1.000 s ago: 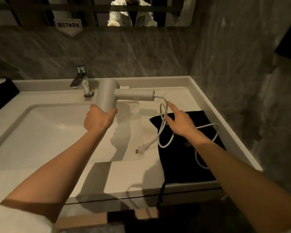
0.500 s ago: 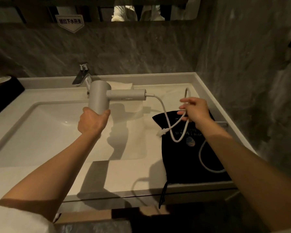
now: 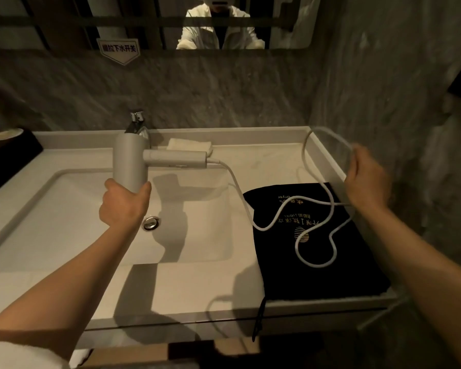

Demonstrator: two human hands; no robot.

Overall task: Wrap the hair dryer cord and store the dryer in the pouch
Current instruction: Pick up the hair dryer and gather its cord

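Your left hand (image 3: 122,206) is wrapped tight around the hair dryer (image 3: 129,163), held over the sink (image 3: 51,222). The cord (image 3: 314,235) sags loose across the black pouch (image 3: 317,275) on the desk (image 3: 184,288). Your right hand (image 3: 367,179) pinches a raised loop. Still gathering; next, wind it round the handle.

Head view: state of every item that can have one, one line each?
Hair dryer: held over the sink, handle pointing right.
Cord: unwrapped, looping loosely over the pouch.
Pouch: flat on the counter, empty-looking.
Left hand: gripping the dryer barrel.
Right hand: lifting a cord loop.
Sink drain plug: appears closed.
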